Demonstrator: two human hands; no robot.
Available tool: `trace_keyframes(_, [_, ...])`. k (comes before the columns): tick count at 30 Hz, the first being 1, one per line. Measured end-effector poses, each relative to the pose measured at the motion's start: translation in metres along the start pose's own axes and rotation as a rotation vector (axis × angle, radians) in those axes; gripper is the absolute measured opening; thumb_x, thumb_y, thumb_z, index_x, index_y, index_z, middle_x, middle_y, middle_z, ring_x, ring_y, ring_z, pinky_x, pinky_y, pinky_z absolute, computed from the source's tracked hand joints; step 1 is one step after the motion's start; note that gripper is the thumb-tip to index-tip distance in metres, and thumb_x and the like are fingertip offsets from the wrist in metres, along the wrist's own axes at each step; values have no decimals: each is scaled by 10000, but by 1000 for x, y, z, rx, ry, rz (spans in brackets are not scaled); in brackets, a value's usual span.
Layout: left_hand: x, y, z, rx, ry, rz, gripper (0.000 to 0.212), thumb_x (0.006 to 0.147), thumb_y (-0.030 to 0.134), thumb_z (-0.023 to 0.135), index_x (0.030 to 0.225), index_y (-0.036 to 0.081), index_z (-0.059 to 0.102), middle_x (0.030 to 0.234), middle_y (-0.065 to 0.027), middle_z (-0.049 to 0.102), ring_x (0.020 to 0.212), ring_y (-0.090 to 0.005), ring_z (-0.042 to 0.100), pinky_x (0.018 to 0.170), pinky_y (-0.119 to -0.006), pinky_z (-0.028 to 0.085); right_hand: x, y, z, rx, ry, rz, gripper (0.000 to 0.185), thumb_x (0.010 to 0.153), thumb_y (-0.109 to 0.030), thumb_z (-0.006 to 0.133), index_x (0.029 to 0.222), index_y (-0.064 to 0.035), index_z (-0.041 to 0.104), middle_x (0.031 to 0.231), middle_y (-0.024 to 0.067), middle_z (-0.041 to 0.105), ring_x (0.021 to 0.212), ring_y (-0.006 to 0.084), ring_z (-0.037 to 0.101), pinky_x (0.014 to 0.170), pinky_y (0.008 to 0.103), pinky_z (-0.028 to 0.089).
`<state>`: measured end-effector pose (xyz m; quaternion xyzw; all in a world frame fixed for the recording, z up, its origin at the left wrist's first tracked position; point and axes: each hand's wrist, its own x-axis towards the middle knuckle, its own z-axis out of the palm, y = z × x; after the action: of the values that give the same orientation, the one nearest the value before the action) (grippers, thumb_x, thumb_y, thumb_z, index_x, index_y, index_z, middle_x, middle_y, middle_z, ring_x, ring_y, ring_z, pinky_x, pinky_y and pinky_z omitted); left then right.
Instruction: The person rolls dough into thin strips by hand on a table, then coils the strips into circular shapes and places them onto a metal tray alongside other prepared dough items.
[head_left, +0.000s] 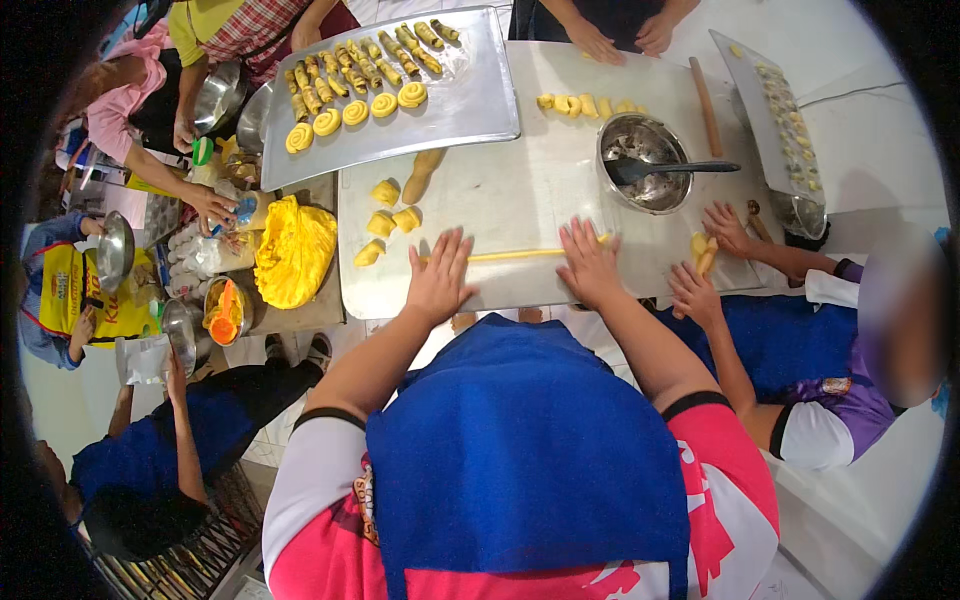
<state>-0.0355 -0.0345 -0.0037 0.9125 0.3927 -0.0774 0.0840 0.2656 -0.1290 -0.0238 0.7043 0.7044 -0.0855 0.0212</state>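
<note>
A long, thin rope of yellow dough (517, 256) lies across the metal worktop (510, 289) in front of me. My left hand (441, 276) rests flat over its left end, fingers somewhat spread. Palm down, my right hand (590, 262) covers the rope towards its right end, and a short tip shows beyond the fingers. Neither hand grips anything. Left of my left hand sit several lumps of yellow dough (381, 224), with a wooden rolling pin (422, 176) just behind them, partly under the large tray.
A large metal tray (457, 120) holds dough coils and filled rolls. A steel bowl (645, 199) with a black spatula (697, 167) stands right of centre. Dough pieces (589, 106) and another rolling pin (705, 109) lie farther back. A co-worker's hands (697, 292) handle dough at right.
</note>
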Motion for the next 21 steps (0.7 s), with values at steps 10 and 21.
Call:
trace_keyframes(10, [-94, -45, 14, -24, -46, -138, 882, 871, 550, 538, 1534, 110, 159, 1615, -90, 58, 1488, -272, 54, 1062, -736, 89, -21, -51, 3, 173, 87, -259, 768, 902, -433, 551, 1514, -104, 223, 1594, 150, 127, 1476, 327, 116, 1081, 707, 83])
trace_keyframes(21, [-5, -18, 3, -49, 51, 40, 841, 866, 525, 551, 1517, 112, 216, 1597, -97, 155, 1470, -271, 149, 1055, -726, 154, 89, -111, 7, 109, 165, -188, 724, 899, -485, 517, 1488, -119, 309, 1572, 121, 231, 1461, 287, 186, 1071, 729, 92])
